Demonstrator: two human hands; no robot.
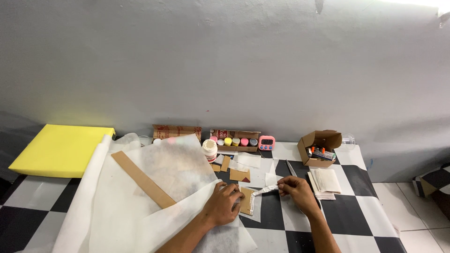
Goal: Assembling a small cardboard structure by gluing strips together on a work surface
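My left hand (224, 205) presses flat on a small brown cardboard piece (247, 200) that lies on white tissue paper on the checkered table. My right hand (295, 189) pinches the end of a twisted strip of white paper (265, 190), which stretches from the cardboard piece toward that hand. More small cardboard scraps (239, 175) lie just beyond the hands.
A large white tissue sheet (140, 197) with a long cardboard strip (142, 179) covers the left of the table. A yellow foam block (61, 149) sits far left. At the back stand a white glue jar (209, 150), a row of paint pots (234, 141), a pink timer (266, 143) and an open cardboard box (319, 147). Folded papers (324, 182) lie at right.
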